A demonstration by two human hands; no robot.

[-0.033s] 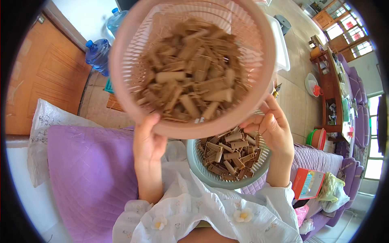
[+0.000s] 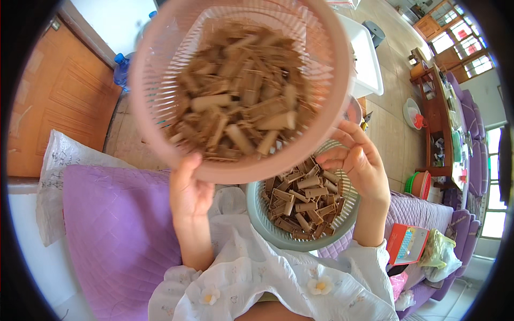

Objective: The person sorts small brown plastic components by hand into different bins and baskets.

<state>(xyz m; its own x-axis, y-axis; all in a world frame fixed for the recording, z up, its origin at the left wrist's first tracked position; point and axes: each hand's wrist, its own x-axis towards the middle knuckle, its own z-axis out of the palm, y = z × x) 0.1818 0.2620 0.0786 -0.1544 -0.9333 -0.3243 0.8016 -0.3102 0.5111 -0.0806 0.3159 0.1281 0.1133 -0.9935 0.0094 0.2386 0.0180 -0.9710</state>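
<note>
A pink plastic basket full of brown, curled, slat-like pieces is held up in front of me, slightly blurred. My left hand grips its near rim, thumb over the edge and fingers underneath. My right hand is beside the basket's lower right rim, its fingers bent and apart with nothing between them. Whether a fingertip still touches the rim I cannot tell. Below that hand, a grey-green basket sits near my lap and holds similar brown pieces. The pink basket covers its far left part.
A purple quilted cushion lies to my left, beside a wooden door. Blue water bottles stand beyond it. Ahead on the right is a white tub. A red box and plastic bags rest on the purple seat.
The pink basket has shifted left with my left hand, uncovering more of the white tub and covering more of the bottles. My right hand stays nearly in place, farther from the basket.
</note>
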